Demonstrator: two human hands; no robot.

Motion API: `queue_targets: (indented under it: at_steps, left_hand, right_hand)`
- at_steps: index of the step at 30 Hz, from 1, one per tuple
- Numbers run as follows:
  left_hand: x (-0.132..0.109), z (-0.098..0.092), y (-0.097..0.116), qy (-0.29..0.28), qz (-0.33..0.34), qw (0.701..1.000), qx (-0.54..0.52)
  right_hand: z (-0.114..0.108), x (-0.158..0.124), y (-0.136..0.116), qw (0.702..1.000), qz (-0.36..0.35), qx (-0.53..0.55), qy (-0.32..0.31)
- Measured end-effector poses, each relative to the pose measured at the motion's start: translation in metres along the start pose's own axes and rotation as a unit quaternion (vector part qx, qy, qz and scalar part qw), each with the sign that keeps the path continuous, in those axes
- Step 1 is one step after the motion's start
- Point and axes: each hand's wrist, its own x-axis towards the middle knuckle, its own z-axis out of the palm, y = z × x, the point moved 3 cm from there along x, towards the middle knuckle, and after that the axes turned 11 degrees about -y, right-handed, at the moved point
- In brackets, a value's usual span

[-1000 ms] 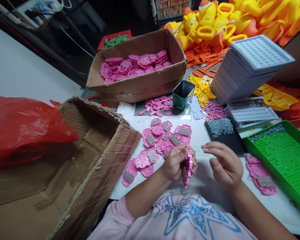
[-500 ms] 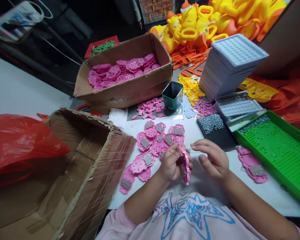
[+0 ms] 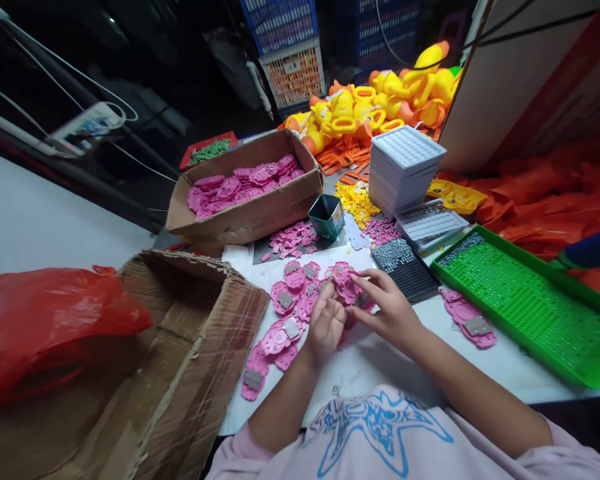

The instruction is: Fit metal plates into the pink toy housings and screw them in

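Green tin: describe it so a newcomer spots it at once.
Find the cardboard box of pink discs at the table's far side. Off its right corner stands the tin, between loose small pink pieces and a yellow heap. It alone is a dark green, open-topped, square cup.

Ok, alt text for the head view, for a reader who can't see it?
Both hands, left hand and right hand, hold a pink plastic part over a white table strewn with more pink parts. A cardboard box of them sits behind, a green tray to the right.
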Motion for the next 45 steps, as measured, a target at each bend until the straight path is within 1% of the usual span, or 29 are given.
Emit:
queue_targets:
  at_steps: [2, 3, 4, 5, 6, 7, 9, 10, 11, 12, 13, 15, 18, 20, 22, 24, 29, 34, 36, 37, 38, 39, 40, 41, 42, 43, 44, 45]
  left_hand:
    - [-0.001, -0.005, 0.006, -0.033, 0.01, 0.996, 0.085]
    - [-0.001, -0.008, 0.01, -0.037, 0.014, 0.988, 0.151]
    - [-0.001, -0.012, 0.013, -0.031, 0.016, 0.972, 0.232]
    - [0.0, -0.015, 0.016, -0.017, 0.008, 0.945, 0.325]
    - [0.0, -0.018, 0.019, 0.004, -0.009, 0.906, 0.422]
    - [0.0, -0.02, 0.021, 0.025, -0.035, 0.857, 0.513]
    - [0.001, -0.023, 0.021, 0.054, -0.103, 0.749, 0.653]
    - [0.002, -0.024, 0.02, 0.06, -0.136, 0.7, 0.698]
    - [0.002, -0.025, 0.018, 0.062, -0.161, 0.661, 0.73]
    - [0.002, -0.026, 0.017, 0.065, -0.177, 0.629, 0.754]
    - [0.003, -0.028, 0.017, 0.07, -0.183, 0.605, 0.771]
    - [0.005, -0.031, 0.017, 0.087, -0.174, 0.577, 0.793]
    - [0.01, -0.036, 0.019, 0.105, -0.159, 0.569, 0.8]
    - [0.013, -0.037, 0.021, 0.11, -0.15, 0.569, 0.801]
    - [0.013, -0.036, 0.023, 0.118, -0.133, 0.569, 0.803]
    - [0.011, -0.034, 0.025, 0.13, -0.102, 0.575, 0.801]
    - [0.006, -0.032, 0.032, 0.164, -0.015, 0.611, 0.774]
    - [0.007, -0.037, 0.035, 0.195, 0.027, 0.65, 0.734]
    - [0.009, -0.037, 0.037, 0.204, 0.044, 0.673, 0.71]
    - [0.01, -0.036, 0.038, 0.208, 0.054, 0.69, 0.691]
    - [0.01, -0.035, 0.04, 0.211, 0.065, 0.717, 0.661]
    - [0.011, -0.034, 0.042, 0.211, 0.074, 0.765, 0.604]
    - [0.012, -0.033, 0.042, 0.205, 0.077, 0.823, 0.524]
    - [0.013, -0.031, 0.041, 0.191, 0.075, 0.879, 0.43]
    - [0.014, -0.028, 0.038, 0.171, 0.067, 0.924, 0.335]
    - [0.014, -0.024, 0.034, 0.146, 0.056, 0.955, 0.25]
    - [0.015, -0.019, 0.029, 0.117, 0.042, 0.974, 0.19]
    - [0.015, -0.013, 0.023, 0.088, 0.027, 0.984, 0.15]
  right_hand:
    - [-0.008, 0.001, -0.005, 1.0, -0.005, 0.006, 0.028]
    - [-0.012, 0.001, -0.009, 0.999, -0.005, 0.007, 0.043]
    - [-0.018, -0.001, -0.014, 0.999, -0.002, 0.009, 0.05]
    - [-0.023, -0.004, -0.018, 0.999, 0.003, 0.011, 0.047]
    - [-0.027, -0.01, -0.022, 0.999, 0.011, 0.014, 0.032]
    - [-0.031, -0.017, -0.025, 1.0, 0.023, 0.017, 0.007]
    - [-0.038, -0.039, -0.025, 0.997, 0.058, 0.013, -0.05]
    - [-0.042, -0.053, -0.022, 0.994, 0.082, 0.005, -0.07]
    - [-0.045, -0.068, -0.017, 0.991, 0.11, -0.008, -0.08]
    - [-0.048, -0.084, -0.011, 0.987, 0.139, -0.027, -0.08]
    - [-0.051, -0.1, -0.003, 0.982, 0.168, -0.051, -0.071]
    - [-0.055, -0.128, 0.012, 0.97, 0.21, -0.119, -0.041]
    - [-0.057, -0.155, 0.025, 0.945, 0.231, -0.232, 0.0]
    - [-0.056, -0.163, 0.029, 0.922, 0.252, -0.292, 0.02]
    - [-0.055, -0.165, 0.031, 0.902, 0.271, -0.335, 0.031]
    - [-0.052, -0.163, 0.031, 0.891, 0.27, -0.363, 0.033]
    - [-0.045, -0.155, 0.032, 0.899, 0.241, -0.365, 0.035]
    - [-0.039, -0.148, 0.03, 0.9, 0.232, -0.366, 0.043]
    - [-0.038, -0.145, 0.031, 0.901, 0.23, -0.366, 0.049]
    - [-0.038, -0.144, 0.031, 0.901, 0.23, -0.365, 0.053]
    - [-0.038, -0.143, 0.031, 0.901, 0.23, -0.364, 0.057]
    - [-0.039, -0.141, 0.031, 0.901, 0.23, -0.363, 0.061]
    - [-0.04, -0.139, 0.031, 0.902, 0.229, -0.36, 0.064]
    - [-0.042, -0.136, 0.03, 0.904, 0.227, -0.356, 0.066]
    - [-0.045, -0.131, 0.03, 0.907, 0.224, -0.351, 0.064]
    - [-0.048, -0.122, 0.03, 0.911, 0.22, -0.344, 0.059]
    - [-0.052, -0.111, 0.03, 0.916, 0.216, -0.336, 0.049]
    - [-0.056, -0.096, 0.032, 0.921, 0.21, -0.326, 0.033]
